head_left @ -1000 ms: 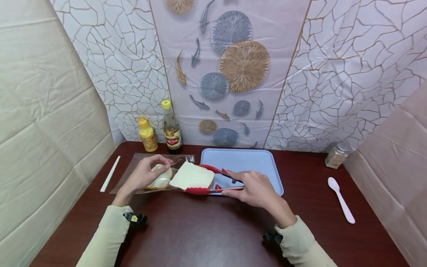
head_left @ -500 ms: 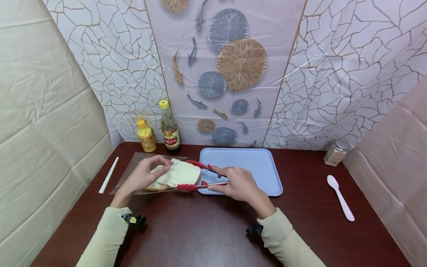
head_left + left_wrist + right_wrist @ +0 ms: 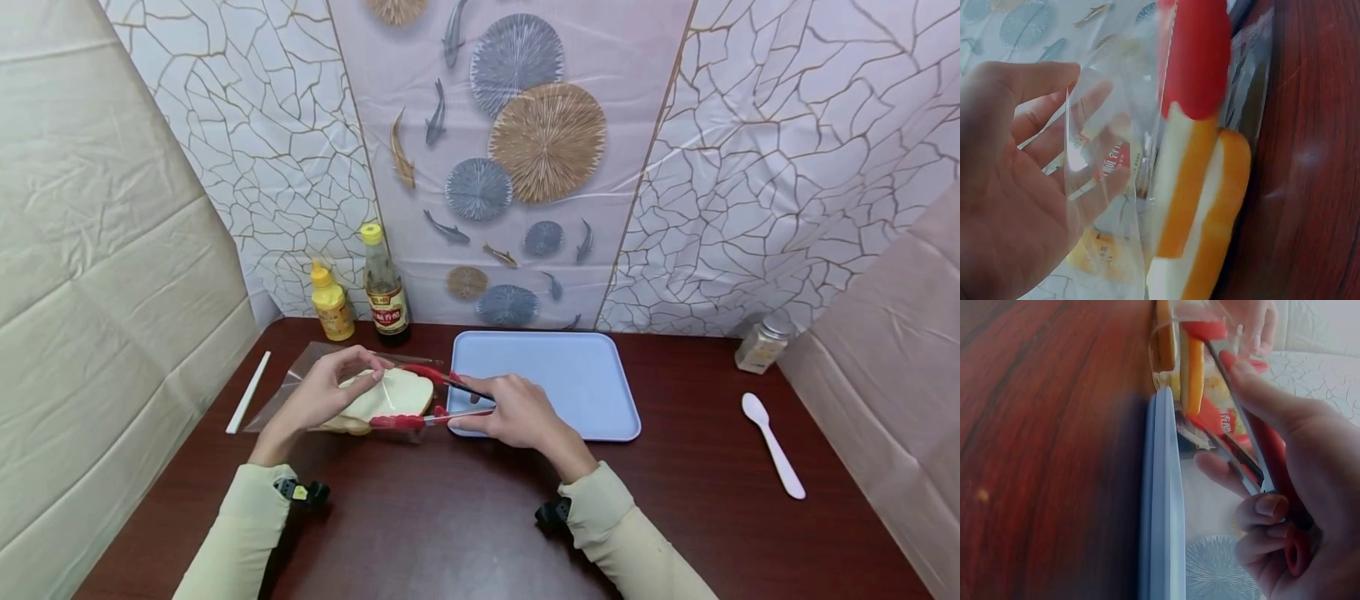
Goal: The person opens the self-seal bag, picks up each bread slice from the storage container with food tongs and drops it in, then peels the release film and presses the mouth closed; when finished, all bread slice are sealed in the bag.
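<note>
The right hand [image 3: 517,414] is squeezing red tongs [image 3: 420,398], and the tongs are pinching a slice of bread [image 3: 386,393] that is sitting partly inside a clear plastic bag [image 3: 300,379] on the counter [image 3: 450,517], just left of a blue tray [image 3: 555,383]. The left hand [image 3: 326,392] is holding the bag's mouth up, its fingers [image 3: 1054,119] curling around the thin plastic right next to the bread. The bread is looking white and soft with a golden-brown crust, and another slice [image 3: 1222,219] is lying under it.

A person's right hand [image 3: 513,412] grips red tongs [image 3: 420,400] around a bread slice [image 3: 386,394] at the mouth of a clear bag [image 3: 300,385], held by the left hand [image 3: 322,392], beside a blue tray [image 3: 555,379] on the bench [image 3: 450,517].
</note>
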The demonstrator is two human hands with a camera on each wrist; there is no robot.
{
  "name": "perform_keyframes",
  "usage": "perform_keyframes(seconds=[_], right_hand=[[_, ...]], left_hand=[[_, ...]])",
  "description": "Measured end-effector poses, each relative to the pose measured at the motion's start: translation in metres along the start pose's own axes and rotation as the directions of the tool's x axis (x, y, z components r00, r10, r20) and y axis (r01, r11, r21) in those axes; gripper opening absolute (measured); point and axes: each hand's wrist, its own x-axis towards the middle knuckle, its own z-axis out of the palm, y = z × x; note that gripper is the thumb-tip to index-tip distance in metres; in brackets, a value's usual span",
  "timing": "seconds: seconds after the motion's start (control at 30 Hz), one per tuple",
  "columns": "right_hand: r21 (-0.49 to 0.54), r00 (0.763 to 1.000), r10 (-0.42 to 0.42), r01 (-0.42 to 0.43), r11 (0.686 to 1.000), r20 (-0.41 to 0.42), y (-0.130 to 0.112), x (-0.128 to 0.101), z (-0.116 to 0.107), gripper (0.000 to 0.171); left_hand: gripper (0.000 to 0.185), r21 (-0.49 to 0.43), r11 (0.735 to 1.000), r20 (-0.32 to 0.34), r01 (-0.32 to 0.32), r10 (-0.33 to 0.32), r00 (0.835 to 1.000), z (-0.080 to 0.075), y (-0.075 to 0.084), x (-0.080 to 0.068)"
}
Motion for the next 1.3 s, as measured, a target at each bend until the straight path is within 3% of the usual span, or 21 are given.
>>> perform_keyframes(seconds=[0.47,0.73,0.97,1.13,1.3], right_hand=[[0.065,0.999,-0.007,0.01,0.998,-0.047,-0.005,-0.001,0.008,0.072],[0.068,0.997,0.009,-0.004,0.998,-0.072,-0.011,-0.004,0.02,0.074],[0.149,0.999,0.024,-0.017,0.989,-0.041,-0.012,-0.003,0.021,0.074],[0.081,0.998,0.022,-0.017,0.997,-0.067,-0.017,-0.005,0.023,0.076],[0.041,0.997,0.033,-0.03,0.999,-0.075,-0.02,-0.006,0.024,0.078]], left_hand=[[0.025,-0.073,0.997,0.023,-0.026,0.028,0.999,0.009,0.008,0.003],[0.026,-0.065,0.998,0.028,-0.004,0.006,1.0,0.016,0.008,0.002],[0.027,-0.102,0.995,0.061,-0.018,0.024,0.998,0.018,0.016,0.002],[0.028,-0.119,0.993,0.069,-0.023,0.031,0.997,0.02,0.021,0.002],[0.017,-0.105,0.994,0.056,-0.039,0.045,0.997,0.021,0.018,0.003]])
